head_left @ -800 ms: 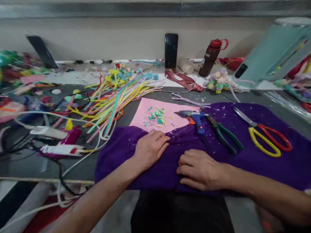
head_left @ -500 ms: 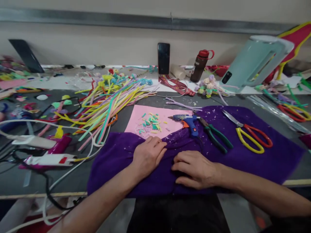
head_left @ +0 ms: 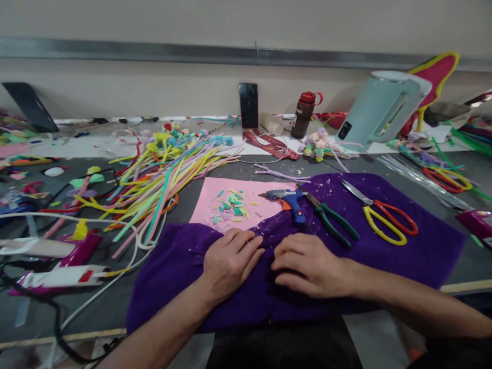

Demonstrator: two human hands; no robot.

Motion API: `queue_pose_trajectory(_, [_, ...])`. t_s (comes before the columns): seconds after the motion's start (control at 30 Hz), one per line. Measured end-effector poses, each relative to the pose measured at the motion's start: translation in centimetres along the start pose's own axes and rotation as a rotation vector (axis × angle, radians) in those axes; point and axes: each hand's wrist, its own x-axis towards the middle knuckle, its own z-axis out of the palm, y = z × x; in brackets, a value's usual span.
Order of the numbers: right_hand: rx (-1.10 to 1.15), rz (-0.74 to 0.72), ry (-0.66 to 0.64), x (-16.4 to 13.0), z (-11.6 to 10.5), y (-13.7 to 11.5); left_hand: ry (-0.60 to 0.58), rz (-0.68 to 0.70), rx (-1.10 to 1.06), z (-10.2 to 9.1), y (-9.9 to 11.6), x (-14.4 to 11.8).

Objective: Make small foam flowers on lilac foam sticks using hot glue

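Note:
A purple cloth (head_left: 246,312) lies over the table edge in front of me, with folds bunched between my hands. My left hand (head_left: 230,261) rests palm down on it, fingers laid over the folds. To its right, my right hand (head_left: 309,266) touches the cloth with loosely bent fingers and the thumb apart. Just beyond the hands, a blue glue gun (head_left: 286,201) points left. Green-handled pliers (head_left: 332,220) lie beside it, and scissors (head_left: 382,212) with red and yellow handles lie farther right. Small coloured cut pieces (head_left: 234,205) are scattered on a pink sheet (head_left: 200,205).
Fuzzy coloured stems (head_left: 161,179) are heaped at left, near white cables and magenta-and-white tools (head_left: 61,271). Along the back stand a phone (head_left: 249,105), a red-capped bottle (head_left: 303,115) and a pale green kettle (head_left: 384,107). More scissors (head_left: 446,179) lie at right.
The view has tilted up and shifted a little right, so the things on the table appear lower and farther left. Both hands keep about the same pose on the cloth.

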Motion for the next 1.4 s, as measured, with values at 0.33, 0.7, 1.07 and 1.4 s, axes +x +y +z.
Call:
queue_pose_trajectory(0.33, [-0.669,0.535,-0.177,10.0,-4.5,12.5,0.268,-0.113,-0.034,-1.1,-2.4,0.3])
queue_pose_trajectory(0.7, [-0.822,0.661,-0.178,12.4,-4.3,13.6,0.319,-0.254,-0.164,-1.9,-3.6,-0.7])
queue_pose_trajectory(1.07, [0.854,0.554,-0.018,9.7,-2.6,-1.3,0.181,-0.851,-1.329,-5.5,-3.7,3.2])
queue_pose_trajectory(1.4, [1.286,0.730,0.068,8.7,2.6,0.0,0.154,-0.943,-1.606,-3.2,-3.8,2.9])
